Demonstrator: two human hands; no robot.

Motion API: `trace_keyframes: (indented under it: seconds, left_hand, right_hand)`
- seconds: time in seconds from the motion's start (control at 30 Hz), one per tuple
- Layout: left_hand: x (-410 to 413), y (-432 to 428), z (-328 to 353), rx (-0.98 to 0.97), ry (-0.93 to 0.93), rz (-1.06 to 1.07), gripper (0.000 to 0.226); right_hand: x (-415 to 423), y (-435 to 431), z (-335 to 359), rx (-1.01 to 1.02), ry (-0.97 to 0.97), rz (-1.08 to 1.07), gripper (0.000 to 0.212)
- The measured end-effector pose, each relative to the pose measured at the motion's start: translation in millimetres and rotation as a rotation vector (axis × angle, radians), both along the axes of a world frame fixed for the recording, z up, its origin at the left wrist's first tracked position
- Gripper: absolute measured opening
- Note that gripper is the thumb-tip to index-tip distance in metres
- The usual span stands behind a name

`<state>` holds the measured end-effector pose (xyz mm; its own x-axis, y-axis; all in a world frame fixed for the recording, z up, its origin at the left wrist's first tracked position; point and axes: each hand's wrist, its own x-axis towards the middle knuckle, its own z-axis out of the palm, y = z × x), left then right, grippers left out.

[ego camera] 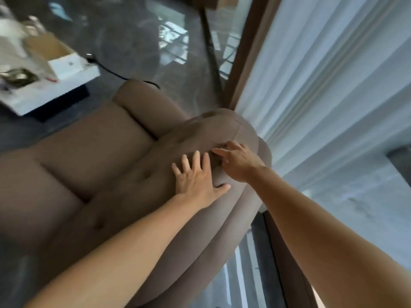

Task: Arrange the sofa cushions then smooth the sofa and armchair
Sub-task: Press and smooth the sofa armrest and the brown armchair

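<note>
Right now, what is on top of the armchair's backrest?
Both hands rest on the armchair backrest: the left hand flat with fingers spread, the right hand beside it, fingers curled. The fabric under them is hidden.

No legible text, labels, brands, numbers or signs in the head view. White box (64,63) on the worktop (44,94): small dark mark on its front face, too blurred to read. Other items on the worktop are motion-blurred; no print can be made out. Armchair (93,156) upholstery carries no visible tag or lettering.
</note>
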<state>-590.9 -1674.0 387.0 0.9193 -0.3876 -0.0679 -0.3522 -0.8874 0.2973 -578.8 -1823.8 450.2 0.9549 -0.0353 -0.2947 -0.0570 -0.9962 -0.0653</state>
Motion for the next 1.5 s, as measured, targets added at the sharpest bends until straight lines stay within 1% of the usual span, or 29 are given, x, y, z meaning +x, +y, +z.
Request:
trace_keyframes:
  seconds: [0.1,0.17,0.3,0.37,0.53,0.7,0.8,0.93,1.1,1.27,1.37,1.5]
  left_hand:
    - [6.4,-3.6,3.6,-0.012,0.007,0.071,0.118]
    - [4.5,3.1,5.8,0.006,0.042,0.184,0.121]
    - [-18.4,2.5,6.1,0.032,0.072,0.444,0.129]
    - [-26.5,1.2,5.9,0.046,0.081,0.5,0.129]
    - [-45.4,-2.6,4.9,0.058,0.131,0.5,0.126]
    - [-70.6,7.7,1.7,0.062,0.124,0.463,0.125]
    - [-84.0,25.7,2.8,0.053,0.089,0.42,0.119]
    - [-108.4,81.5,7.4,0.005,0.065,0.402,0.1]
    - [-141.1,164.5,5.2,-0.02,0.089,0.466,0.087]
    - [-166.8,240.1,1.8,-0.045,0.067,0.484,0.077]
    - [-176.2,284.7,1.5,-0.069,0.029,0.443,0.073]
    - [-174.0,340.6,2.2,-0.064,0.049,0.35,0.079]
  right_hand:
    - [22.4,-12.1,-12.5,0.007,-0.011,0.106,0.047]
    - [31.6,-10.9,-14.2,0.017,-0.024,0.186,0.05]
    - [22.2,-22.9,-23.6,0.051,-0.009,0.262,0.059]
    - [18.5,-28.9,-25.3,0.05,-0.023,0.295,0.062]
    - [6.1,-42.7,-24.6,-0.019,-0.027,0.424,0.074]
    - [-15.9,-43.0,-28.9,-0.037,-0.004,0.486,0.085]
    - [-30.0,-32.2,-30.7,-0.052,0.008,0.502,0.086]
    - [-46.4,-3.0,-29.7,-0.071,0.045,0.507,0.082]
    - [-57.5,47.3,-25.3,-0.093,-0.014,0.529,0.076]
    - [-72.9,108.1,-29.2,-0.002,0.022,0.421,0.078]
    - [-80.6,144.2,-28.6,0.006,0.019,0.363,0.078]
    - [-93.4,192.6,-28.6,-0.033,0.022,0.307,0.078]
